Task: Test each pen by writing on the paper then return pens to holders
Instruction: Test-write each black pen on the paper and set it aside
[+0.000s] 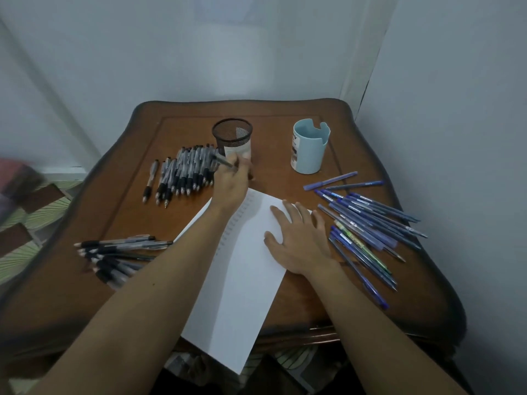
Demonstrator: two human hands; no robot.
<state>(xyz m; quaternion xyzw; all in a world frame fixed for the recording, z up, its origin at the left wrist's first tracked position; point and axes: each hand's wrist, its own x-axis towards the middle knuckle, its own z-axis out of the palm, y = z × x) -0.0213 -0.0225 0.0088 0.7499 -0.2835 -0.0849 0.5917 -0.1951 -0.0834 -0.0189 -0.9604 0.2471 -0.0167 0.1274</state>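
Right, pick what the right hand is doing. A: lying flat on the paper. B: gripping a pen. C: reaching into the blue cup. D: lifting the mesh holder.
A: the right hand lies with fingers spread flat on the paper; it is the left hand that holds a pen.

- Light-blue holder (309, 149): white label w/ dark print; only one char at top, approx. a "Y", rest illegible.
- Mesh holder (232, 132): white label low on it, no legible txt.
- Paper (242, 280): column of small marks, not readable.
- Blue pens (370, 220): barrel print too small to read.
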